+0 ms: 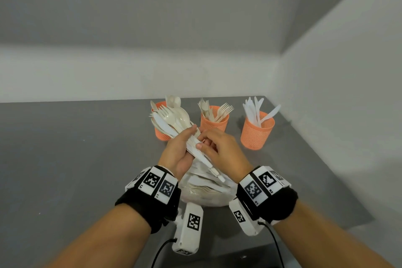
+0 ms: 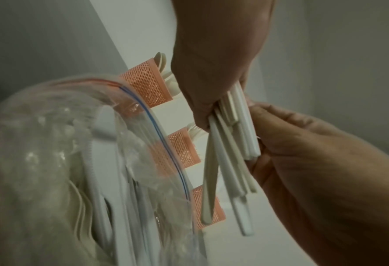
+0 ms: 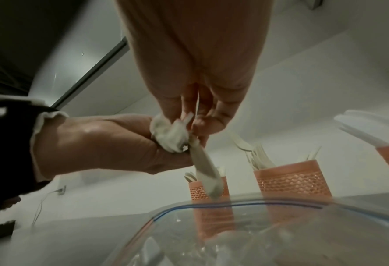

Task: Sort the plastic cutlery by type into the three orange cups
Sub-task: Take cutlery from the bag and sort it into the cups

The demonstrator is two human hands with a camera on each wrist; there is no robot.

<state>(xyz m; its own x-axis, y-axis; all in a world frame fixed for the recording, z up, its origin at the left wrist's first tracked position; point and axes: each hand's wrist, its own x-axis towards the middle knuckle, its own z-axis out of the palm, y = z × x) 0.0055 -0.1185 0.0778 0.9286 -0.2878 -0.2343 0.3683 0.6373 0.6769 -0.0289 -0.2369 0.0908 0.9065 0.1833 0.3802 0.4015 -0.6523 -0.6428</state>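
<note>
Up front, a mixed bundle (image 1: 174, 124) of forks, spoons and knives sits in the left hand (image 1: 180, 150), whose fingers curl round the handles, heads fanned toward the cups. The right hand (image 1: 219, 146) pinches at the handles in that bundle with thumb and fingertips. From the head view alone, three orange mesh cups stand in a row on the grey counter (image 1: 65, 159): the left cup (image 1: 159, 134), half hidden by the bundle, holds spoons, the middle cup (image 1: 214, 122) forks, the right cup (image 1: 256, 131) white knives. Only the left wrist view shows the handle ends (image 2: 232, 162) hanging loose below the grip, of uneven length, some cream, some white. Just the wrist views make plain that the pale heap beneath the hands is a clear zip bag (image 2: 75, 162) with a blue and red seal strip, more cutlery lying inside it. Seen from the right wrist, one cream piece (image 3: 206, 171) points down toward the bag's mouth.
</note>
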